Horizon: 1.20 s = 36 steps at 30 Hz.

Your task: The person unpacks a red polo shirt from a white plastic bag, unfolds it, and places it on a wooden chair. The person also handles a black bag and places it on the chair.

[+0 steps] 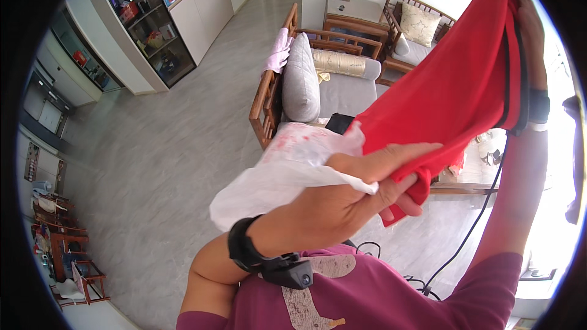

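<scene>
My left hand pinches a bunched end of a red garment and the edge of a thin white plastic bag with red printing. The bag hangs on the hand's far side, spreading to the left. Raised at the upper right, my right hand holds the garment's other end up beside its black-striped trim; the cloth hides its fingers. Between the two hands the red fabric stretches at a slant. A black strap with a small camera circles my left wrist, and a dark band my right.
Beyond the hands stands a wooden sofa with grey cushions and a pink cloth. A glass-topped table is partly behind the garment. A black cable runs down beside my right arm. Cabinets line the far left.
</scene>
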Each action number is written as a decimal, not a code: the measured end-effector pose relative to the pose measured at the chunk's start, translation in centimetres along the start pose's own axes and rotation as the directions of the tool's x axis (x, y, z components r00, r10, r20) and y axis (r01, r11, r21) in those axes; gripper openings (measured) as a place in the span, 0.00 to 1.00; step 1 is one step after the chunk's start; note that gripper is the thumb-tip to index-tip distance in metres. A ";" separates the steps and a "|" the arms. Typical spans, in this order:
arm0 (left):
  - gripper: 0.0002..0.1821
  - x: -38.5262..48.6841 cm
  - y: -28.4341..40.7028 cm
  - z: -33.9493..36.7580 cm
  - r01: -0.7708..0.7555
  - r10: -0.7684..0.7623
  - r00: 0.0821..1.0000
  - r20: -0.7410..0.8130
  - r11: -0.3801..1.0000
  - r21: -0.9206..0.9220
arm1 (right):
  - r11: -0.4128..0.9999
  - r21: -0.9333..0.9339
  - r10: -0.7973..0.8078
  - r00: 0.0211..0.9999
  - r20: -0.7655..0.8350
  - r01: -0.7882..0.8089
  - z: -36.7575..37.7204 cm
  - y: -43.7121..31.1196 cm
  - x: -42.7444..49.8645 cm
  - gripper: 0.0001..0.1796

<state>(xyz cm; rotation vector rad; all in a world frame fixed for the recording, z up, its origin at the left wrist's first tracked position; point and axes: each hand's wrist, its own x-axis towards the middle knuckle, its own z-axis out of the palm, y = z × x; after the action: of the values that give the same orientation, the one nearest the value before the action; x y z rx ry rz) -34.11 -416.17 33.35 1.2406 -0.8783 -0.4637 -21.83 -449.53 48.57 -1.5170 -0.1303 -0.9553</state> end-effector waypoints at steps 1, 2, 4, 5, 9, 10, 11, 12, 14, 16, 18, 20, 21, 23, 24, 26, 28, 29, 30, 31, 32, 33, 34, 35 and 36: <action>0.22 0.8 -0.9 0.3 -0.003 0.003 1.000 0.007 0.997 -0.076 | 0.998 -0.018 -0.060 0.998 0.008 0.060 0.9 -0.3 0.1 0.14; 0.23 1.7 -1.8 0.1 -0.003 0.004 1.000 0.021 0.999 -0.037 | 0.993 -0.027 -0.111 0.994 0.020 0.112 1.9 -0.2 0.2 0.14; 0.24 2.9 -3.4 -0.7 0.085 -0.088 0.996 -0.010 0.985 -0.150 | 0.980 -0.038 -0.191 0.980 0.057 0.193 4.4 0.9 0.9 0.13; 0.24 3.5 -4.4 -1.3 0.106 -0.112 0.994 -0.012 0.968 -0.228 | 0.976 -0.043 -0.211 0.975 0.075 0.214 5.5 2.3 1.6 0.14; 0.25 4.2 -8.8 -4.8 0.283 -0.326 0.930 -0.170 0.930 -0.233 | 0.997 0.022 -0.077 0.975 0.207 0.074 10.2 12.8 4.4 0.13; 0.26 3.9 -10.0 -5.7 0.334 -0.382 0.899 -0.213 0.914 -0.229 | 0.993 0.114 -0.005 0.947 0.321 -0.034 11.3 16.5 4.2 0.13; 0.26 3.5 -11.2 -6.7 0.361 -0.414 0.874 -0.254 0.903 -0.232 | 0.985 -0.172 0.046 0.940 0.339 0.014 11.8 20.0 3.9 0.16; 0.27 3.2 -12.6 -7.5 0.391 -0.448 0.842 -0.300 0.891 -0.232 | 0.895 -0.441 0.098 0.933 0.346 0.069 12.5 23.6 3.4 0.21; 0.28 2.3 -15.6 -8.5 0.412 -0.478 0.771 -0.419 0.878 -0.243 | 0.957 -0.287 0.078 0.922 0.379 0.037 15.1 31.4 -0.5 0.18; 0.29 0.9 -18.6 -8.9 0.470 -0.512 0.686 -0.517 0.854 -0.221 | 0.917 -0.398 0.133 0.940 0.315 0.003 17.5 38.0 -4.7 0.15; 0.30 -0.9 -21.4 -8.8 0.560 -0.540 0.599 -0.591 0.810 -0.173 | 0.859 -0.480 0.375 0.858 0.352 -0.179 18.8 43.4 -9.9 0.16; 0.30 -2.4 -24.4 -8.7 0.599 -0.545 0.524 -0.655 0.782 -0.172 | 0.857 -0.423 0.454 0.818 0.354 -0.294 19.6 47.5 -15.7 0.16; 0.31 -3.2 -25.6 -8.6 0.629 -0.551 0.479 -0.683 0.758 -0.170 | 0.813 -0.464 0.532 0.773 0.346 -0.351 20.1 49.1 -18.3 0.16; 0.30 -4.5 -27.8 -8.7 0.634 -0.540 0.421 -0.729 0.750 -0.189 | 0.790 -0.414 0.601 0.704 0.379 -0.451 20.5 50.9 -23.6 0.16; 0.30 -5.1 -28.7 -8.9 0.637 -0.533 0.397 -0.747 0.746 -0.193 | 0.762 -0.445 0.641 0.640 0.423 -0.470 20.9 51.4 -25.9 0.14; 0.27 -6.3 -30.1 -9.5 0.650 -0.513 0.348 -0.784 0.735 -0.192 | 0.770 -0.249 0.608 0.555 0.568 -0.588 20.2 51.0 -30.4 0.17; 0.25 -7.5 -31.3 -10.9 0.703 -0.553 0.295 -0.779 0.678 -0.215 | 0.804 -0.183 0.544 0.574 0.612 -0.566 18.3 50.0 -34.1 0.28; 0.24 -8.3 -31.6 -11.3 0.738 -0.566 0.257 -0.783 0.638 -0.219 | 0.874 -0.094 0.425 0.654 0.626 -0.478 16.8 49.3 -35.6 0.28; 0.21 -8.8 -32.1 -11.8 0.718 -0.570 0.256 -0.781 0.653 -0.241 | 0.870 -0.092 0.426 0.643 0.637 -0.485 14.5 48.7 -37.2 0.27; 0.21 -9.3 -32.6 -12.5 0.711 -0.585 0.258 -0.769 0.654 -0.259 | 0.843 -0.097 0.454 0.603 0.656 -0.529 12.0 48.3 -38.7 0.24; 0.20 -9.7 -33.1 -13.1 0.705 -0.601 0.258 -0.756 0.653 -0.278 | 0.775 -0.090 0.517 0.545 0.660 -0.625 9.1 47.8 -40.2 0.18; 0.20 -10.0 -33.5 -13.6 0.710 -0.624 0.241 -0.743 0.635 -0.303 | 0.728 -0.366 0.619 0.327 0.714 -0.579 5.5 48.1 -41.1 0.14; 0.19 -10.3 -33.8 -14.0 0.719 -0.616 0.264 -0.742 0.639 -0.275 | 0.559 -0.374 0.700 0.181 0.690 -0.740 1.9 47.9 -42.4 0.11; 0.19 -10.5 -34.2 -14.4 0.733 -0.638 0.259 -0.725 0.619 -0.282 | 0.323 -0.392 0.804 0.031 0.594 -0.861 -1.6 47.7 -43.8 0.10; 0.18 -10.8 -34.2 -14.7 0.741 -0.654 0.271 -0.707 0.610 -0.281 | 0.014 -0.366 0.865 -0.172 0.472 -0.931 -5.4 47.4 -44.8 0.09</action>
<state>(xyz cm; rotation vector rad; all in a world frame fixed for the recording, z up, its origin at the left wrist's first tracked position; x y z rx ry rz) -24.00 -409.24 -3.43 1.7125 0.4883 -0.5115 -25.28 -444.73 -16.60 -1.2411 0.4687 0.8369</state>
